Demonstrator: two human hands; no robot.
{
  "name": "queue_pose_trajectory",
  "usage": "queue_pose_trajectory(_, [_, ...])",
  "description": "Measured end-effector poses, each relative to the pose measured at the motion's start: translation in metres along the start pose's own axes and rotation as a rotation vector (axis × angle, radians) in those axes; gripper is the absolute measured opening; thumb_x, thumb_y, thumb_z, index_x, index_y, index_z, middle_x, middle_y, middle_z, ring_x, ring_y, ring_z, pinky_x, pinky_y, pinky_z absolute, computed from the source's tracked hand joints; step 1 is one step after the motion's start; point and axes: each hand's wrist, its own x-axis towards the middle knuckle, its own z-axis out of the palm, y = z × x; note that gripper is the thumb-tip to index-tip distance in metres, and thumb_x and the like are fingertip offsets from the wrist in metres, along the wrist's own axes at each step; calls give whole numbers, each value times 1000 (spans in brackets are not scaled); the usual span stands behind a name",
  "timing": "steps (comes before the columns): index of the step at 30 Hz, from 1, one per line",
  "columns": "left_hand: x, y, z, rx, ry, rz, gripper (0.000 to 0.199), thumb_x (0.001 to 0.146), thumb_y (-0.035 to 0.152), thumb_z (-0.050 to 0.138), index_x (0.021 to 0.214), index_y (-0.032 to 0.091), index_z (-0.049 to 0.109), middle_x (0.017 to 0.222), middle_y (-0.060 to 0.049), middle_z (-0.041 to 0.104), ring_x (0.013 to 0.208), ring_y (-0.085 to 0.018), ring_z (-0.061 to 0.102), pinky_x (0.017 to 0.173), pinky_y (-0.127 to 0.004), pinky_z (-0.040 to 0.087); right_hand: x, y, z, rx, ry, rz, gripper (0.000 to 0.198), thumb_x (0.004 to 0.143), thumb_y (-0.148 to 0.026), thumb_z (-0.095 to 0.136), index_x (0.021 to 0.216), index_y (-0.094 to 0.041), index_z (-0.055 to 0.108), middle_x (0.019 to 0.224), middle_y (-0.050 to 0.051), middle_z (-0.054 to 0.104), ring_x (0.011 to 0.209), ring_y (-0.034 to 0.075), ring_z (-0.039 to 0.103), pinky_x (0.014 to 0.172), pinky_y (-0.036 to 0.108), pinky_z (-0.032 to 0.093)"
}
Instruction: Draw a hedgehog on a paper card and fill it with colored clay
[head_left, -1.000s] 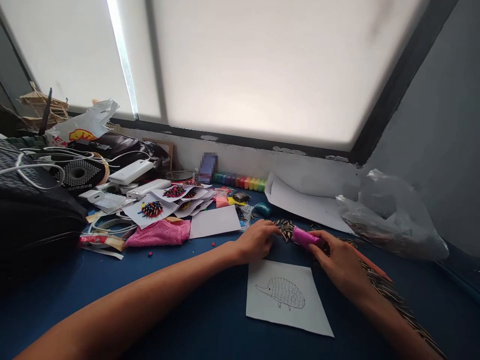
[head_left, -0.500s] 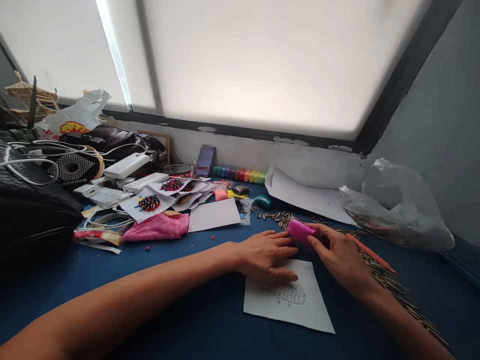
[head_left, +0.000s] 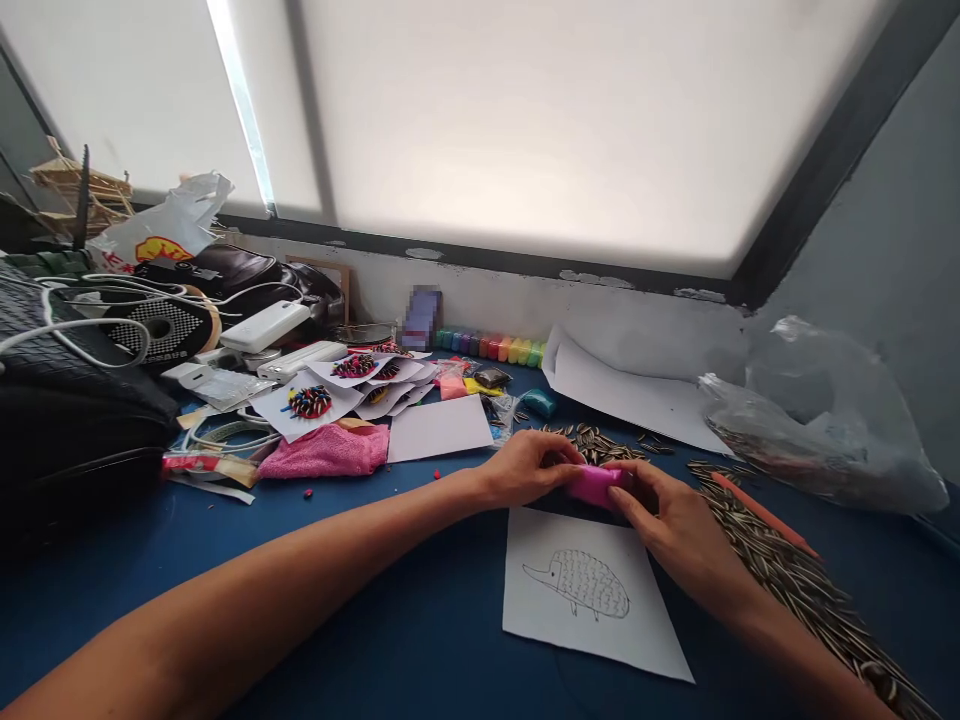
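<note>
A shiny bright-pink packet (head_left: 595,487), which looks like wrapped modelling clay, is held up just beyond the top edge of a white paper sheet (head_left: 540,610). My left hand (head_left: 529,468) pinches its left end, while the fingers and thumb of my right hand (head_left: 664,505) grip its right end. On the sheet, a line drawing of a hedgehog-like animal (head_left: 589,583) with a long snout is fully visible. Striped sunflower seeds (head_left: 592,442) lie behind the packet, and a long heap of seeds (head_left: 795,580) spreads beside my right forearm.
An orange strip (head_left: 765,513) rests on the seeds. Seed-decorated paper cards (head_left: 307,405), a pink cloth (head_left: 326,452) and a blank card (head_left: 441,428) lie left. Colourful packets (head_left: 491,346) line the wall. A plastic bag (head_left: 832,430) stands right, a black bag (head_left: 82,400) far left.
My left hand has lifted off the paper and taken hold of the pink packet's left end, uncovering the drawing. My right hand still grips the packet.
</note>
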Motion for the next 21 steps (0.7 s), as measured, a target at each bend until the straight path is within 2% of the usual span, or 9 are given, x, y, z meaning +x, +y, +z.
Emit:
queue_pose_trajectory(3, [1, -1, 3, 205, 115, -12, 25, 93, 26, 51, 106, 12, 67, 85, -4, 69, 73, -12, 61, 66, -23, 50, 6, 5, 5, -44, 41, 6, 40, 81, -46, 47, 105, -19, 64, 83, 7, 72, 75, 23, 67, 68, 34, 51])
queue_pose_trajectory(6, [3, -1, -1, 374, 225, -17, 25, 92, 20, 50, 109, 13, 66, 106, -8, 67, 95, -16, 62, 86, -28, 50, 15, 9, 9, -107, 100, 15, 43, 83, -42, 45, 112, -16, 63, 85, 9, 72, 73, 25, 67, 67, 38, 51])
queue_pose_trajectory(8, [5, -3, -7, 442, 260, -10, 29, 89, 18, 51, 114, 13, 65, 125, -12, 60, 117, -22, 54, 103, -36, 42, 21, 10, 11, -150, 145, 6, 45, 84, -39, 44, 117, -13, 61, 93, 13, 71, 80, 27, 67, 71, 41, 51])
queue_pose_trajectory(10, [6, -7, -15, 560, 270, -45, 39, 88, 22, 53, 125, 12, 58, 143, -17, 46, 135, -30, 38, 113, -45, 28, 24, 11, 12, -186, 186, -27, 45, 85, -35, 43, 121, -13, 59, 108, 16, 67, 95, 30, 65, 82, 45, 50])
queue_pose_trajectory(13, [8, -16, -29, 778, 264, -208, 58, 90, 35, 52, 140, 6, 43, 155, -23, 25, 145, -39, 16, 116, -53, 15, 23, 11, 12, -221, 208, -89, 43, 86, -33, 42, 120, -13, 61, 121, 17, 61, 111, 32, 58, 94, 48, 45])
queue_pose_trajectory(16, [9, -28, -45, 825, 313, -327, 64, 92, 40, 47, 141, 1, 38, 154, -29, 21, 143, -47, 12, 114, -59, 9, 21, 10, 11, -234, 192, -115, 37, 86, -34, 43, 109, -16, 66, 119, 17, 61, 109, 32, 58, 90, 50, 48])
queue_pose_trajectory(19, [7, -38, -60, 825, 343, -396, 58, 94, 42, 42, 138, 5, 43, 153, -28, 24, 141, -50, 16, 110, -66, 9, 18, 10, 12, -232, 169, -121, 34, 86, -35, 45, 103, -17, 69, 118, 16, 61, 105, 32, 61, 84, 50, 51])
queue_pose_trajectory(21, [5, -44, -67, 794, 313, -397, 50, 95, 44, 38, 130, 11, 52, 147, -24, 37, 137, -47, 27, 105, -67, 21, 17, 10, 12, -226, 159, -122, 35, 86, -36, 45, 102, -17, 70, 119, 16, 61, 104, 32, 61, 83, 50, 52])
